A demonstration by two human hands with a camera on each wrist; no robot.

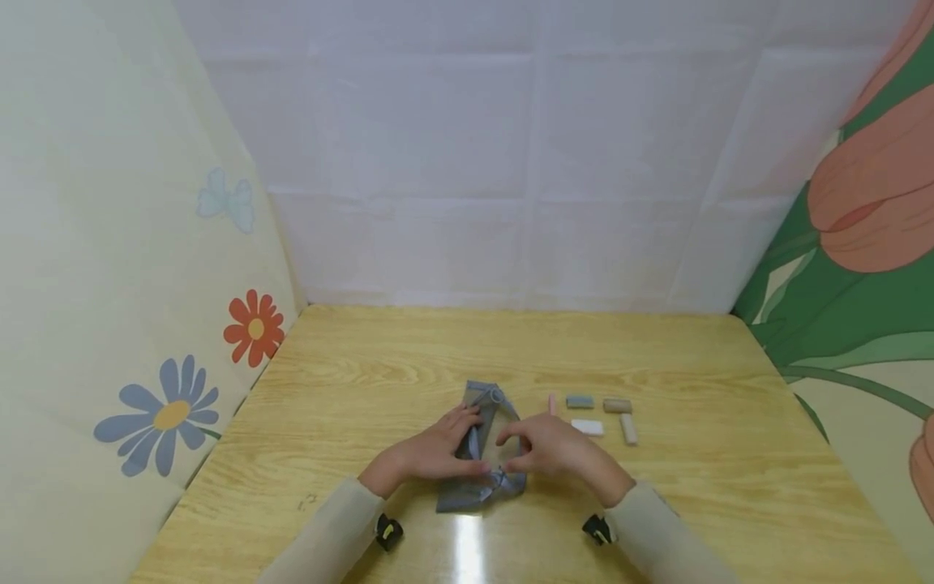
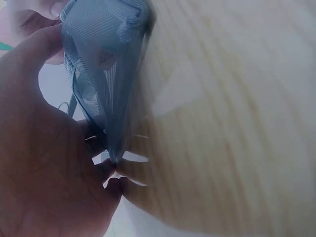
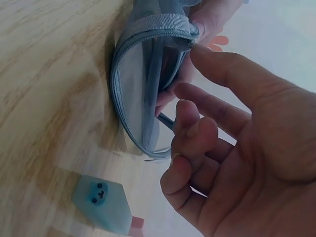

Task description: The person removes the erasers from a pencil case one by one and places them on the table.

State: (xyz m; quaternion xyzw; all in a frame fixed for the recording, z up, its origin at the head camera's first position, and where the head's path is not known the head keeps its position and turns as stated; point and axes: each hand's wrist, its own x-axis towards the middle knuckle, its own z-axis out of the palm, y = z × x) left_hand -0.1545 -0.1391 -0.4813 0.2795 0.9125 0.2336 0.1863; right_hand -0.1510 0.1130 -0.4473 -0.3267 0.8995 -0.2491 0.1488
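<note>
A blue-grey mesh zip pouch [image 1: 467, 496] lies on the table with its zip undone and its mouth gaping. My left hand [image 1: 438, 450] holds the pouch along its left side, fingers on the mesh [image 2: 98, 64] and thumb by the near end. At the right side is my right hand [image 1: 558, 450], its thumb tip touching the near end of the zip [image 3: 116, 84]. The other right fingers curl loosely in front of the mouth and hold nothing. Part of the pouch is hidden behind both hands.
Right of the pouch lie several small blocks: pink [image 1: 551, 404], blue [image 1: 580, 401], white [image 1: 587, 427], brown [image 1: 617, 405] and beige [image 1: 628, 429]. A pale block [image 3: 106, 205] bears a printed animal face. The wooden table [image 1: 379, 349] meets a white cloth backdrop [image 1: 467, 162].
</note>
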